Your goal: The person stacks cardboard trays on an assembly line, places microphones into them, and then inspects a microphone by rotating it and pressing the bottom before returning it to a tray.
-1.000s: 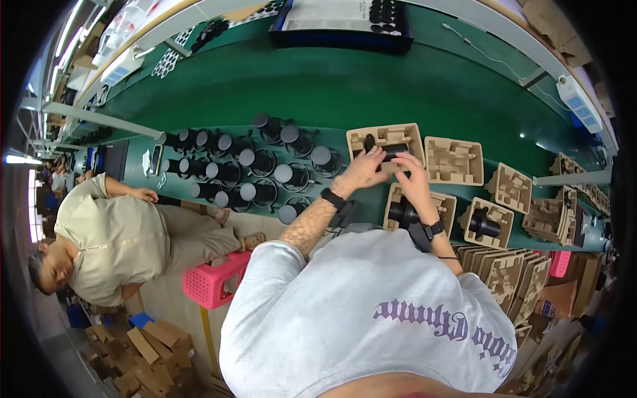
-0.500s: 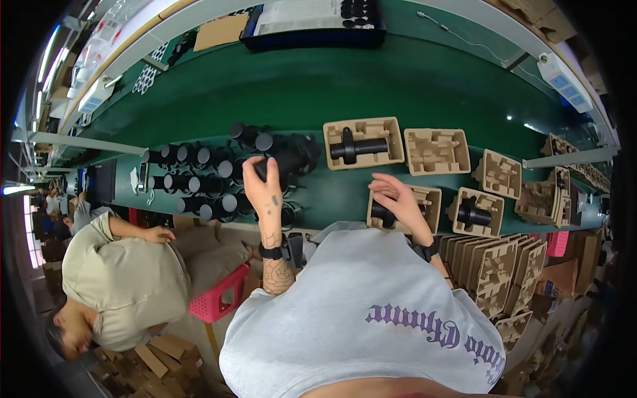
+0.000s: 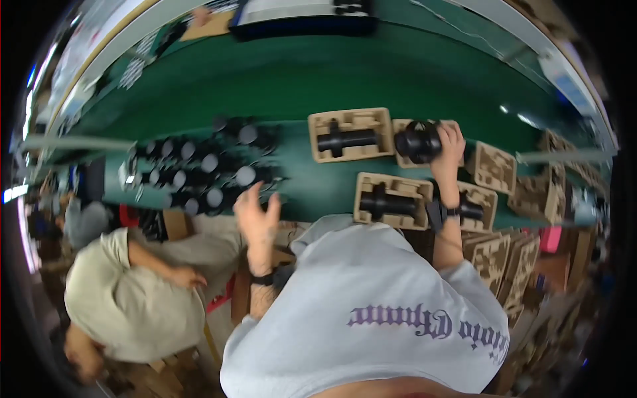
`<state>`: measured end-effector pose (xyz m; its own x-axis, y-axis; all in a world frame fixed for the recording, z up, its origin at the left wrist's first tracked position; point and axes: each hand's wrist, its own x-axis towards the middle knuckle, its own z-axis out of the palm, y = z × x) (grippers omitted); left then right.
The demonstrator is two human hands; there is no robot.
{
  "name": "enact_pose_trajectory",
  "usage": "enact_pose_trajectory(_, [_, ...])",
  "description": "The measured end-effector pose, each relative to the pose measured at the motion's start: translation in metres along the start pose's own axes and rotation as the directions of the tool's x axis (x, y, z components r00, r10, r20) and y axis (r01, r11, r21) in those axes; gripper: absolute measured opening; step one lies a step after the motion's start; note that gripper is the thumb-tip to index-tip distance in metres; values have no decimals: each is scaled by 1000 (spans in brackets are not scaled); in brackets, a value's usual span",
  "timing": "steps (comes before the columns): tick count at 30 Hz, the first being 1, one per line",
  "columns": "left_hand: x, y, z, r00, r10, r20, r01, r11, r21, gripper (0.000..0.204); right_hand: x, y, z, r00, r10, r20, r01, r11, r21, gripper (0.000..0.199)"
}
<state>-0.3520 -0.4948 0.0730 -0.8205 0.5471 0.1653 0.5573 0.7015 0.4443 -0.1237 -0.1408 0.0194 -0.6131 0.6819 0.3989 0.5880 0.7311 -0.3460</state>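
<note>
Head view, right fingers (image 3: 452, 134) gripping black device (image 3: 418, 142) over tan tray (image 3: 402, 161), left fingers (image 3: 253, 195) spread, empty.

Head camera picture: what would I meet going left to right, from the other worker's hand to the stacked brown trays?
Other worker's hand → person's left hand → upper-left brown tray → black part → person's right hand → bare brown tray → stacked brown trays.

A glossy black rounded device (image 3: 417, 142) has been brought over the upper right-hand tray of brown moulded pulp (image 3: 402, 161), now gripped by the bare right hand (image 3: 451, 140); the bare left hand (image 3: 256, 215), earlier curled around a black item, has been spread open.
</note>
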Motion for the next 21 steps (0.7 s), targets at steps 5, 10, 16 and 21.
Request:
enact_pose_trajectory(5, [-50, -58, 37, 982, -143, 121, 120, 976, 180, 41, 6, 66, 24, 960, 179, 217, -93, 931, -354, 57])
enact_pose_trajectory(10, [-36, -44, 9, 968, -22, 250, 14, 999, 35, 34, -14, 93, 34, 973, 203, 113, -220, 962, 160, 43])
enact_pose_trajectory(16, [-2, 21, -26, 947, 182, 265, -88, 940, -331, 31, -21, 28, 37, 970, 218, 110, -237, 951, 197, 40])
enact_pose_trajectory(21, [28, 63, -5, 855, -407, 322, 494, 448, -745, 30, -19, 12, 64, 993, 121, 11, -121, 979, 162, 53])
